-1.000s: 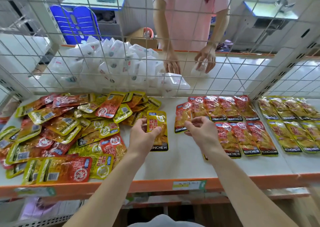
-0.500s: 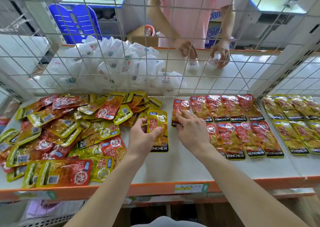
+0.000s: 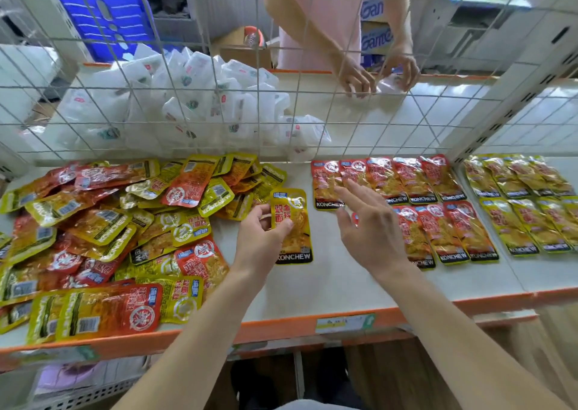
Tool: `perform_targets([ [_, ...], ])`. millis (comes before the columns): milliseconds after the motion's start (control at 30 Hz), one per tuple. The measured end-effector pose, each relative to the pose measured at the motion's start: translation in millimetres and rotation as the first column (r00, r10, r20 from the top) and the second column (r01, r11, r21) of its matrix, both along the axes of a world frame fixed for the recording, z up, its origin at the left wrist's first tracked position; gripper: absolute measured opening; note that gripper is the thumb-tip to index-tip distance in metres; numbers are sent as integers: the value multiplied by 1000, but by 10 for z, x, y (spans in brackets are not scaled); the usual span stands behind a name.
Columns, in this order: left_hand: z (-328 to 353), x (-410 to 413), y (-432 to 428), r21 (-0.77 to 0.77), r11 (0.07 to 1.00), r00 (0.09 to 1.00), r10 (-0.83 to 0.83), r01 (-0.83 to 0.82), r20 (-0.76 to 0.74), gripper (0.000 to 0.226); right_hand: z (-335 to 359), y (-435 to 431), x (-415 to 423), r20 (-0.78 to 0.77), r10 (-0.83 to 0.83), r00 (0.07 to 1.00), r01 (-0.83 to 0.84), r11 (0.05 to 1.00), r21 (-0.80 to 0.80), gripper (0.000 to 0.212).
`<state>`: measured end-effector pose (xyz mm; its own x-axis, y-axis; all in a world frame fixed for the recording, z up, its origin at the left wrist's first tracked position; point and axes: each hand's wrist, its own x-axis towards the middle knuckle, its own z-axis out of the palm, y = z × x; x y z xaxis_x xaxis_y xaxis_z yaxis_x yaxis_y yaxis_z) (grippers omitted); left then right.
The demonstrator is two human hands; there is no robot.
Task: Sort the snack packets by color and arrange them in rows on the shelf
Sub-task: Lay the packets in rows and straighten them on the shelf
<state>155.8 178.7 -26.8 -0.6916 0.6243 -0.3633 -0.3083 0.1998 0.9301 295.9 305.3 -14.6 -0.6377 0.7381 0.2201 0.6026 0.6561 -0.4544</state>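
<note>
The left hand [image 3: 259, 241] gripped a yellow foil snack packet [image 3: 294, 222] by its left edge over the white, orange-edged shelf [image 3: 328, 287]. Right of that packet, the right hand [image 3: 369, 228] spread open over rows of red foil packets [image 3: 416, 184]; left of it lay a mixed red-and-yellow heap [image 3: 109, 231].

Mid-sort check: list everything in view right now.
shelf: one, white with orange edge, foreground.
mixed pile: many packets, red and yellow, shelf left.
loose yellow packet: one, yellow, shelf centre.
red rows: two, red, right of centre.
yellow rows: two, yellow, far right.
white packets: many, white, behind the wire grid.
blue plastic object: one, blue, upper left.
other person: one, pink top, behind the grid.
left grip: pinches the loose yellow packet.
right grip: open, over the red rows.
</note>
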Motion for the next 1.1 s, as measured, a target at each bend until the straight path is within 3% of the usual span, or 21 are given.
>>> perform_targets([
  [400, 194, 1178, 396, -8, 972, 971, -233, 233, -47, 23, 126, -147, 1457, 40, -123, 992, 123, 992, 12, 52],
  [533, 273, 1897, 585, -30, 966, 963, -260, 258, -68, 21, 190, -35, 2234, 79, -164, 983, 169, 984, -58, 64],
  [767, 334, 3377, 1035, -16, 933, 931, -359, 358, -72, 21, 300, 330, 3820, 131, -253, 959, 261, 964, -51, 68],
  [1100, 467, 4367, 1399, -20, 938, 932, -346, 345, -105, 24, 327, 607, 4780, 159, -257, 953, 271, 960, -73, 64],
])
